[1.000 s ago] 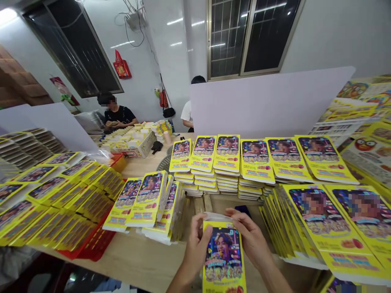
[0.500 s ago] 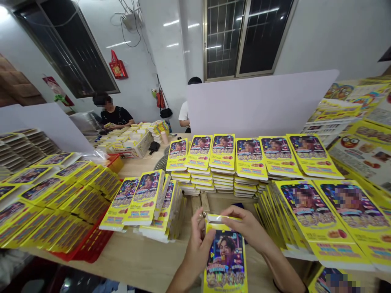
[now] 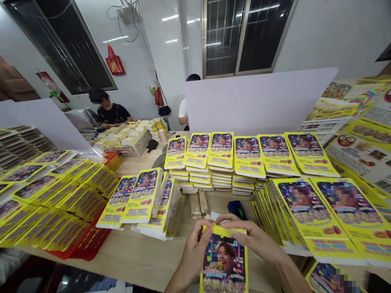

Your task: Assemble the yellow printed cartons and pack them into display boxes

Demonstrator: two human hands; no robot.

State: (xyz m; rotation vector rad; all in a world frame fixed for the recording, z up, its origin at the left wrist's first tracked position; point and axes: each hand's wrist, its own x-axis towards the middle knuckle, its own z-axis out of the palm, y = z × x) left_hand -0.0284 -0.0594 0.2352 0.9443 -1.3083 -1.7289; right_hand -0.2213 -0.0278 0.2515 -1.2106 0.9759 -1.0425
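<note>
The left hand (image 3: 195, 244) is closed round the upper left corner of a yellow printed box (image 3: 224, 264), thumb on the front. The right hand (image 3: 259, 238) is partly curled, its fingers and thumb gripping the box's top edge from the right. The box is upright to the viewer at 6 o'clock, over the table (image 3: 137, 256). From it, two wrapped packets (image 3: 194, 206) lie at 11 o'clock, a dark blue item (image 3: 236, 210) just past 12, stacked matching boxes (image 3: 221, 150) at 12, and a red basket (image 3: 91, 244) of more at 9. The step in hand looks like work on the top flap; the next move calls for a steady left grip and light right fingertips, so the card does not crease.
</note>
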